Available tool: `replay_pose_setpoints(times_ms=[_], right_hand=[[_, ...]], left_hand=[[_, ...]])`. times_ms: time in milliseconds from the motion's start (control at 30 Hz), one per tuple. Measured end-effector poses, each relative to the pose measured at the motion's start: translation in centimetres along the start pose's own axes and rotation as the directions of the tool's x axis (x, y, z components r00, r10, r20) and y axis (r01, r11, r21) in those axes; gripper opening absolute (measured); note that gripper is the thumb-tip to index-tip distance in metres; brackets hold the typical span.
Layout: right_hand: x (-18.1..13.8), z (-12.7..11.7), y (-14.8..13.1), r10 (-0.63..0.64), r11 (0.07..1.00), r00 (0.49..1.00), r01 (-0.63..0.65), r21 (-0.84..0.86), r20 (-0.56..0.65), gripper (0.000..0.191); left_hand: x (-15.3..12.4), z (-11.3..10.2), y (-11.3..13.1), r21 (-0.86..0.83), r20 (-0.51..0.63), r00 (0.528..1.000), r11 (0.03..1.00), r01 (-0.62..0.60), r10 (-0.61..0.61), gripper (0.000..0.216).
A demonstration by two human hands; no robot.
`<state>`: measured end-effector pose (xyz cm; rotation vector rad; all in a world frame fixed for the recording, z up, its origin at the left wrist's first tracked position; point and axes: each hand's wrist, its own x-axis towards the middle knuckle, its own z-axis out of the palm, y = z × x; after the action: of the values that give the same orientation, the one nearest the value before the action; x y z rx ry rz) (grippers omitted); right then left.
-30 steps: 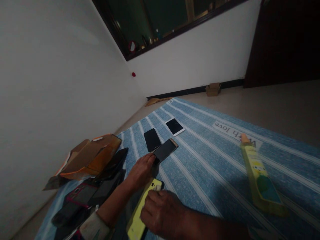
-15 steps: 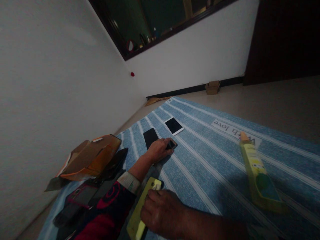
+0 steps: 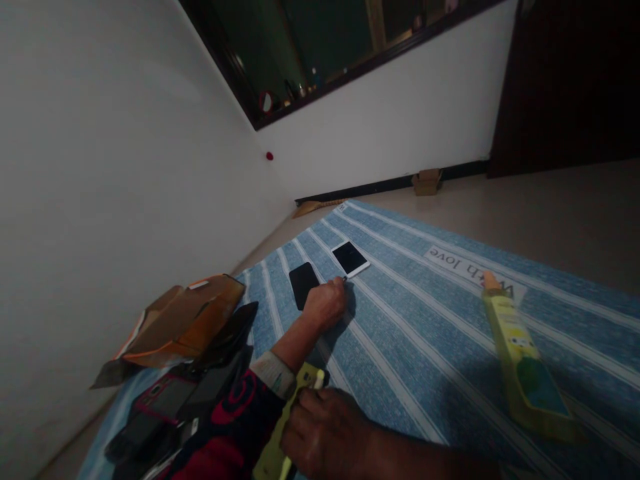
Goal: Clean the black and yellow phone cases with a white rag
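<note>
Yellow phone [image 3: 275, 445] lies at near centre beneath the right hand [image 3: 327, 433], closed around a slim yellow stick [image 3: 319, 379]. Left hand [image 3: 326, 305]: curled beside the black phone [image 3: 301, 281]; grip indeterminable. Cloth [image 3: 385, 333] lettering, right, inverted: "love".

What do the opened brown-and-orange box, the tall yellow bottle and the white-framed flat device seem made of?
Opened brown-and-orange box: probably matt cardboard, given its plain brown inside and bent flaps.
Tall yellow bottle: likely plastic, judging by its even colouring; blur leaves the finish uncertain.
White-framed flat device: probably smooth glass, dark-faced; frame plastic or metal, unclear.
</note>
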<state>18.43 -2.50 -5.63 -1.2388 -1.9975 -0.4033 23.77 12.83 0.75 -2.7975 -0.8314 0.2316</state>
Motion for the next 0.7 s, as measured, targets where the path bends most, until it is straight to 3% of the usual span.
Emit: replay_pose_setpoints(times_ms=[200, 400, 700], right_hand=[[-0.1, 0.6, -0.1, 0.009, 1.000, 1.000, -0.009, -0.002, -0.020, 0.014], [-0.1, 0.7, -0.1, 0.008, 1.000, 0.996, -0.010, -0.016, -0.090, 0.016], [-0.1, 0.5, -0.1, 0.015, 1.000, 0.999, -0.016, -0.023, -0.040, 0.015]], left_hand=[[0.9, 0.5, 0.2, 0.032, -0.026, 0.999, 0.998, 0.047, -0.046, 0.034], [1.4, -0.5, -0.5, 0.040, -0.024, 0.998, 0.997, 0.063, -0.062, 0.033], [1.5, -0.7, -0.5, 0.029, -0.043, 0.995, 0.996, 0.088, -0.087, 0.035]])
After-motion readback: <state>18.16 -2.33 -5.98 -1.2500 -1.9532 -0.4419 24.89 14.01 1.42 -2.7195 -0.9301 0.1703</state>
